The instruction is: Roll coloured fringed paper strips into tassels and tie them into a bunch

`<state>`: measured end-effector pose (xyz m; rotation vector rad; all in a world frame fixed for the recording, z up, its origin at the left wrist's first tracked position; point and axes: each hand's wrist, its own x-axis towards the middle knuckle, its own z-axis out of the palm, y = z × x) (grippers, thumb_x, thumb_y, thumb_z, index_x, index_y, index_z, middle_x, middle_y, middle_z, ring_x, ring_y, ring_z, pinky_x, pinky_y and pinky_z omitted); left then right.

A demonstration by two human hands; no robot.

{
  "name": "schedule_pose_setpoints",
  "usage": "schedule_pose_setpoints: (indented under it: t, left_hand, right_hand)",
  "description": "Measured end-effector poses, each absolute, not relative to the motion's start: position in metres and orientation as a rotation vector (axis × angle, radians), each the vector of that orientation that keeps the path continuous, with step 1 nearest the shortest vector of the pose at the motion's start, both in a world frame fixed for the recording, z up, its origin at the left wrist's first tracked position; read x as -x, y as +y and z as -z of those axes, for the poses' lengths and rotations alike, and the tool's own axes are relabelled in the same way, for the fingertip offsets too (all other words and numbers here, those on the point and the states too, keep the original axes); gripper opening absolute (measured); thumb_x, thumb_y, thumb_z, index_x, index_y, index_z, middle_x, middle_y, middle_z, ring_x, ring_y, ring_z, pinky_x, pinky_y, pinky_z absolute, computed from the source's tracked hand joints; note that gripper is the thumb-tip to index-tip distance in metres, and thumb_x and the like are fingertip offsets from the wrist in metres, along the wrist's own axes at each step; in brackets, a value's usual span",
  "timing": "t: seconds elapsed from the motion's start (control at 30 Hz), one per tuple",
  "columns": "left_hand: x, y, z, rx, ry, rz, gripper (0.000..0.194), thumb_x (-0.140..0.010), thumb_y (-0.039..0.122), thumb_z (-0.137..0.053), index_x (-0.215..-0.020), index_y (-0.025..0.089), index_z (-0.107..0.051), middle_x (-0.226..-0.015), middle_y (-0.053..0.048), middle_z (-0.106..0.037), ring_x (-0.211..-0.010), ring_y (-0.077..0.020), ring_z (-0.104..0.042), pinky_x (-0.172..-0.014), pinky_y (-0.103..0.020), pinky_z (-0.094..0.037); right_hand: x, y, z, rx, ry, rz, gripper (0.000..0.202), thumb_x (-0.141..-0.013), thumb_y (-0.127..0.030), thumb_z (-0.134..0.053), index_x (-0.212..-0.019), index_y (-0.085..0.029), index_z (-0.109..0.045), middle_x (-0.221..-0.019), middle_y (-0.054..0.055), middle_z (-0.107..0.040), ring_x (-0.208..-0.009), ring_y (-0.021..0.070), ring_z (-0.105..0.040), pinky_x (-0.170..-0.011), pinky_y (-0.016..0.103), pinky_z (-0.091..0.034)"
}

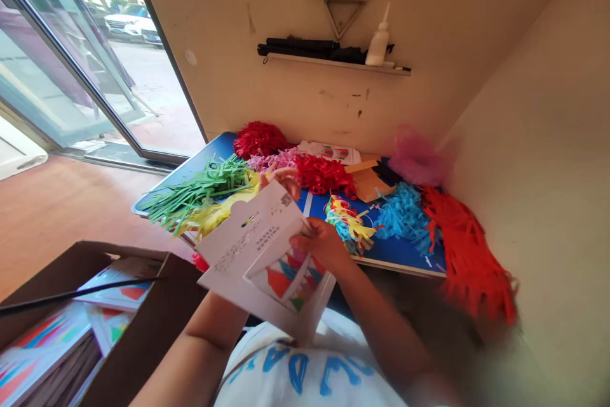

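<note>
A white printed card packet (233, 245) with a picture of coloured tassels is held tilted in front of my chest. My right hand (321, 243) pinches its right edge, thumb over the printed face. Behind the packet's top edge, the fingers of my left hand (286, 181) show, spread and partly curled; the rest of that hand is hidden, so its hold is unclear. Just beyond the packet, a multicoloured tassel bundle (350, 223) lies on the blue table (314, 204). Green strips (200, 188) and yellow strips (216, 213) lie left of it.
Red (328, 173), pink and blue tassels (405, 216) cover more of the table; long red strips (469, 248) hang off its right end. An open cardboard box (157, 324) of packets stands at lower left. Glue bottles (379, 44) sit on wall shelves. A glass door is at left.
</note>
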<state>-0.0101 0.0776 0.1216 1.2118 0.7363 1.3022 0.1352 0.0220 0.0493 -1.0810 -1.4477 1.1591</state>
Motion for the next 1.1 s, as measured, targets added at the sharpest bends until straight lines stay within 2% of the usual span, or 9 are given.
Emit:
schedule_pose_setpoints:
  t: [0.07, 0.17, 0.27, 0.37, 0.57, 0.63, 0.77, 0.87, 1.1]
  left_hand:
    - [0.034, 0.081, -0.122, -1.153, 0.698, -1.375, 0.061, -0.077, 0.076, -0.049, -0.096, 0.022, -0.07, -0.096, -0.007, -0.072, -0.089, -0.0206, -0.065, -0.075, -0.032, -0.052]
    - [0.065, 0.079, -0.115, -1.111, 0.766, -1.317, 0.061, -0.068, 0.074, -0.062, -0.085, 0.017, -0.074, -0.084, -0.009, -0.073, -0.08, -0.0223, -0.066, -0.07, -0.032, -0.052]
    - [0.069, 0.069, -0.111, -1.353, 0.943, -1.353, 0.037, -0.057, 0.05, -0.084, -0.07, 0.017, -0.072, -0.073, -0.005, -0.07, -0.071, -0.0187, -0.061, -0.066, -0.028, -0.048]
    - [0.055, 0.055, -0.118, -1.688, 1.016, -1.439, 0.022, -0.061, 0.034, -0.084, -0.066, 0.02, -0.069, -0.072, -0.002, -0.067, -0.072, -0.0169, -0.058, -0.07, -0.027, -0.046]
    - [0.033, 0.044, -0.12, -1.887, 1.024, -1.03, 0.02, -0.076, 0.036, -0.071, -0.071, 0.018, -0.062, -0.067, 0.001, -0.062, -0.061, -0.0116, -0.051, -0.057, -0.021, -0.038]
    - [0.029, 0.048, -0.113, -1.863, 0.953, -0.945, 0.021, -0.078, 0.037, -0.067, -0.073, 0.018, -0.058, -0.064, 0.002, -0.058, -0.057, -0.0103, -0.046, -0.051, -0.02, -0.034]
    - [0.019, 0.056, -0.104, -1.881, 0.933, -0.818, 0.02, -0.079, 0.036, -0.065, -0.075, 0.019, -0.056, -0.057, 0.005, -0.05, -0.051, -0.009, -0.039, -0.046, -0.019, -0.027]
    - [0.01, 0.058, -0.104, -1.799, 0.862, -0.782, 0.02, -0.08, 0.036, -0.065, -0.079, 0.019, -0.055, -0.057, 0.006, -0.049, -0.05, -0.0085, -0.038, -0.045, -0.019, -0.026]
    - [0.0, 0.053, -0.111, -1.664, 0.824, -0.735, 0.03, -0.075, 0.039, -0.069, -0.094, 0.019, -0.06, -0.058, 0.004, -0.056, -0.049, -0.01, -0.042, -0.045, -0.019, -0.026]
  right_hand:
    - [-0.143, 0.016, -0.046, 1.22, -1.344, -0.984, 0.028, -0.076, -0.044, -0.072, -0.073, -0.019, -0.059, -0.061, -0.006, -0.057, -0.057, 0.0113, -0.051, -0.055, 0.023, -0.043]
    - [-0.154, 0.003, -0.037, 1.356, -1.248, -0.588, 0.026, -0.082, -0.044, -0.065, -0.076, -0.02, -0.059, -0.065, -0.004, -0.06, -0.062, 0.0141, -0.056, -0.061, 0.025, -0.045]
    - [-0.159, -0.005, -0.027, 1.367, -1.232, -0.191, 0.026, -0.086, -0.045, -0.062, -0.086, -0.02, -0.064, -0.076, 0.004, -0.069, -0.071, 0.0209, -0.063, -0.067, 0.032, -0.049]
    - [-0.163, -0.014, -0.021, 1.391, -1.324, 0.045, 0.026, -0.089, -0.045, -0.061, -0.084, -0.02, -0.064, -0.075, 0.009, -0.069, -0.069, 0.0238, -0.065, -0.063, 0.034, -0.049]
    - [-0.179, -0.048, -0.004, 1.537, -1.493, -0.198, 0.028, -0.091, -0.046, -0.058, -0.078, -0.022, -0.06, -0.066, 0.002, -0.066, -0.059, 0.0189, -0.062, -0.056, 0.029, -0.05]
    - [-0.183, -0.053, 0.001, 1.498, -1.483, -0.165, 0.024, -0.091, -0.044, -0.057, -0.095, -0.02, -0.063, -0.082, 0.005, -0.071, -0.071, 0.0215, -0.066, -0.063, 0.032, -0.053]
    - [-0.183, -0.049, -0.007, 1.318, -1.478, 0.391, 0.044, -0.086, -0.034, -0.068, -0.127, -0.022, -0.056, -0.114, 0.015, -0.065, -0.103, 0.0307, -0.061, -0.088, 0.047, -0.049]
    - [-0.18, -0.039, -0.027, 1.173, -1.717, 0.514, 0.039, -0.087, -0.024, -0.068, -0.125, -0.029, -0.06, -0.111, 0.011, -0.066, -0.104, 0.0285, -0.059, -0.092, 0.045, -0.044]
    - [-0.185, -0.023, -0.051, 1.055, -1.927, 0.456, 0.024, -0.091, -0.02, -0.062, -0.111, -0.032, -0.068, -0.098, 0.004, -0.071, -0.094, 0.0214, -0.061, -0.086, 0.039, -0.041]
